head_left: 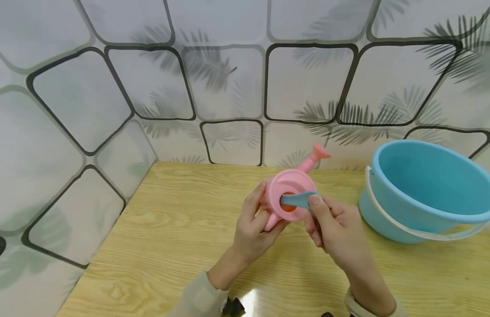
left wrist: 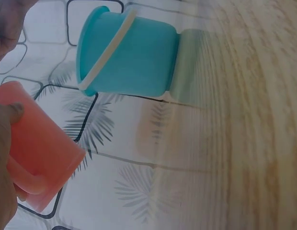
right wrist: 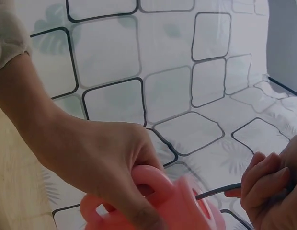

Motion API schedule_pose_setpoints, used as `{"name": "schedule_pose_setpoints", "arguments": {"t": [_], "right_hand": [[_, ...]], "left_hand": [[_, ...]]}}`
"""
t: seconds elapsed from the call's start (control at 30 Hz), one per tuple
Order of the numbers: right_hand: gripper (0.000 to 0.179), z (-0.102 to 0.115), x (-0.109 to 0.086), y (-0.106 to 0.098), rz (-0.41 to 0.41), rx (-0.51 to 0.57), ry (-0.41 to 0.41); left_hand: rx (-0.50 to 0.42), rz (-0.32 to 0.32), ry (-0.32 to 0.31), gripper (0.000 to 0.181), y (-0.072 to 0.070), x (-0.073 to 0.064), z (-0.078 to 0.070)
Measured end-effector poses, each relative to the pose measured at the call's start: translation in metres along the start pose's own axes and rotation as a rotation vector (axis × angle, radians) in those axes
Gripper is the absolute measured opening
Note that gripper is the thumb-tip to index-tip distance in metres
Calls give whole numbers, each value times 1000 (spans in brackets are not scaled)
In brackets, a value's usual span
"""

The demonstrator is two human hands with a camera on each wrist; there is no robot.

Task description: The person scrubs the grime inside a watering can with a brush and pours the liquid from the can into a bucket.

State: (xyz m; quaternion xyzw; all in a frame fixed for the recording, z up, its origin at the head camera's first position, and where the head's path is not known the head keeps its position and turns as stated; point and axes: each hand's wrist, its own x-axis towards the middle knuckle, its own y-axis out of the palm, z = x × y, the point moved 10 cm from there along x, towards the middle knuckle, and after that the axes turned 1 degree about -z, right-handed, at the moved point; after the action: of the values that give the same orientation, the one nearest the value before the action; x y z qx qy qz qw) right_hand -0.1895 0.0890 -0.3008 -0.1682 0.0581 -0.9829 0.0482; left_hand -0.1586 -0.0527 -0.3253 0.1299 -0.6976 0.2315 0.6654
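Observation:
A pink toy watering can point(head_left: 291, 179) is held above the table, its round opening facing up and its sprinkler spout pointing away to the right. My left hand point(head_left: 248, 226) grips it around the side near the looped handle. With my right hand point(head_left: 341, 229) I pinch a flat blue-grey tool point(head_left: 298, 200), whose far end reaches into the opening; its full shape is hidden. Something orange point(head_left: 287, 208) shows inside the can beneath the tool. The right wrist view shows the tool point(right wrist: 219, 191) edge-on as a thin strip entering the opening.
On the right stands a light blue bucket point(head_left: 407, 215) with a white handle point(head_left: 387, 215) hanging down its front. The wooden table point(head_left: 165, 229) meets a wall point(head_left: 229, 79) patterned with stones and leaves at the back and left.

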Motion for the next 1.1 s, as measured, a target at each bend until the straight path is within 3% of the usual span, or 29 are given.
{"name": "schedule_pose_setpoints", "arguments": {"t": [0.13,0.23,0.43,0.63,0.77,0.97,1.1], "right_hand": [[42,-4,1,15,84,-58,7],[43,-6,1,23,121,-41,14],[45,-9,0,13,120,23,83],[38,-17,1,12,164,-37,174],[39,-16,1,15,201,-52,152],[45,-10,-3,11,139,-26,130],[42,-14,-4,8,102,-27,195]], "left_hand": [[-23,-4,-15,29,-2,0,2],[3,-2,-21,31,-3,-1,3],[46,3,-16,38,-5,2,6],[62,6,25,42,-6,5,3],[70,9,52,38,-3,4,-3],[64,21,-14,35,-1,0,-1],[71,22,-53,30,-2,2,4]]}}
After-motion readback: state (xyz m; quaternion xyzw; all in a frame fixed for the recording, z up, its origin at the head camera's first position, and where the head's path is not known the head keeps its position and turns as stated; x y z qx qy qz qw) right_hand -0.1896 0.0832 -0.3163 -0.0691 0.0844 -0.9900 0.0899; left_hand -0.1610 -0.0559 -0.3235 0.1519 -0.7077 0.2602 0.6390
